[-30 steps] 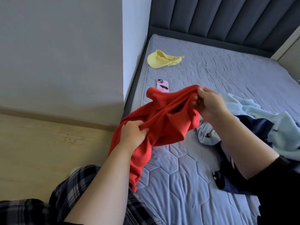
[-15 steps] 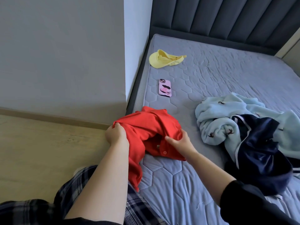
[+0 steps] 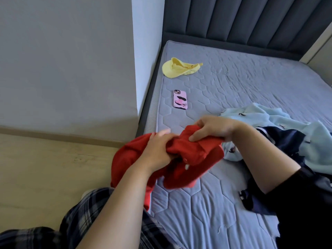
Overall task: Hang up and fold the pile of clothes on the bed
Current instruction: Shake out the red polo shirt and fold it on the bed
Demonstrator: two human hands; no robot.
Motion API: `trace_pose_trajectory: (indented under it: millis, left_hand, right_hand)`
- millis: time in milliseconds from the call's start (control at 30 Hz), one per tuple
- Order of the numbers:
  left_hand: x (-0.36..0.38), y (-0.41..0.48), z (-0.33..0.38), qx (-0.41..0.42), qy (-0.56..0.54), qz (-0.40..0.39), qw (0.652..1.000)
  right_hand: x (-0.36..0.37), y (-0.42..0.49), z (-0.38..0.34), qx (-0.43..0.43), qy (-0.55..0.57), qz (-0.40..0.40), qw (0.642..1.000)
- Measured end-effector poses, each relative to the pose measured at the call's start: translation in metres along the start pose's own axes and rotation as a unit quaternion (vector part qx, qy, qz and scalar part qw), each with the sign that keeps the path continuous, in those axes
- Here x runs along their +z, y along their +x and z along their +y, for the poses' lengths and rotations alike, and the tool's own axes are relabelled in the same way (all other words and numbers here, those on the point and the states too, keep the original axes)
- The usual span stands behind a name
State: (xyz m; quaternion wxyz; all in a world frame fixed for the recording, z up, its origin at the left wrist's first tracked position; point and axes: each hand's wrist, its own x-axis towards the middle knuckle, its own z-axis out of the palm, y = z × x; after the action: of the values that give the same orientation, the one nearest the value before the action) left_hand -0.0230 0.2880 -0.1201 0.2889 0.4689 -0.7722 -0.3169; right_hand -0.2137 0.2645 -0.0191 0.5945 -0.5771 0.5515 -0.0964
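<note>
A bunched red shirt (image 3: 195,168) hangs over the near left edge of the grey quilted mattress (image 3: 233,87). My left hand (image 3: 158,148) grips a fold in its middle. My right hand (image 3: 213,128) grips the upper edge of the red cloth close beside the left. To the right lies a pile with a light blue patterned garment (image 3: 287,126) and a dark navy garment with white trim (image 3: 280,139), partly hidden by my right forearm.
A pink phone (image 3: 180,99) lies face down on the mattress beyond my hands. A yellow cap (image 3: 177,67) sits farther back near the padded dark headboard (image 3: 242,20). A grey wall (image 3: 71,60) and wooden floor (image 3: 45,168) lie left of the bed.
The red shirt went from held up, down onto the mattress edge, and is now lifted slightly. My right hand moved from the shirt's lower front to its top, close to my left hand.
</note>
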Motion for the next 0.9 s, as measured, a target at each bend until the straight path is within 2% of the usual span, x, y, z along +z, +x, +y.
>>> trace_pose_trajectory:
  millis: [67,100,167,233,267,333,433,500,567,633,667,700,733,800,833,867,900]
  left_hand:
    - [-0.005,-0.003,0.001,-0.038,-0.081,-0.022,0.996]
    - [-0.005,-0.003,0.002,-0.072,-0.115,-0.021,0.991]
    - [-0.003,-0.002,0.003,-0.138,-0.173,0.042,0.974]
    - [-0.003,0.001,0.0,-0.211,-0.26,0.146,0.931]
    - [-0.005,0.003,-0.003,-0.241,-0.308,0.186,0.901]
    - [-0.007,0.006,-0.008,-0.266,-0.372,0.226,0.86]
    - [-0.007,0.006,-0.015,-0.296,-0.378,0.27,0.835]
    - [-0.007,0.007,-0.018,-0.308,-0.373,0.291,0.825]
    - [-0.008,0.007,-0.016,-0.298,-0.409,0.28,0.816]
    - [-0.01,0.006,-0.014,-0.282,-0.458,0.263,0.801]
    - [-0.013,0.005,-0.013,-0.279,-0.471,0.26,0.795]
    - [-0.016,0.004,-0.013,-0.277,-0.487,0.25,0.79]
    - [-0.018,0.004,-0.014,-0.278,-0.515,0.223,0.78]
    - [-0.025,0.004,-0.016,-0.292,-0.595,0.125,0.738]
    - [-0.027,0.004,-0.018,-0.301,-0.626,0.087,0.714]
    - [-0.027,0.005,-0.021,-0.313,-0.635,0.074,0.702]
    - [-0.025,0.005,-0.023,-0.331,-0.625,0.074,0.703]
  right_hand:
    - [0.0,0.007,-0.006,-0.029,0.061,0.08,0.994]
    - [0.0,0.013,-0.004,-0.038,0.152,0.124,0.98]
    - [0.002,0.022,0.008,-0.055,0.374,0.138,0.915]
    - [0.01,0.03,0.029,-0.064,0.486,0.161,0.857]
    - [0.017,0.034,0.04,-0.051,0.48,0.198,0.853]
    - [0.038,0.039,0.064,-0.017,0.408,0.26,0.875]
    - [0.075,0.036,0.088,-0.001,0.285,0.24,0.928]
    - [0.088,0.029,0.094,-0.011,0.138,0.216,0.966]
    - [0.087,0.026,0.09,-0.009,-0.008,0.212,0.977]
    - [0.074,0.027,0.077,-0.013,-0.056,0.244,0.968]
    - [0.064,0.027,0.069,-0.028,-0.006,0.283,0.959]
    - [0.051,0.026,0.062,-0.052,0.097,0.326,0.939]
    - [0.037,0.026,0.056,-0.081,0.233,0.353,0.903]
    - [0.012,0.025,0.049,-0.138,0.499,0.321,0.793]
    - [0.006,0.027,0.05,-0.152,0.584,0.282,0.746]
    - [0.004,0.031,0.055,-0.145,0.619,0.251,0.73]
    - [0.007,0.036,0.065,-0.117,0.609,0.24,0.747]
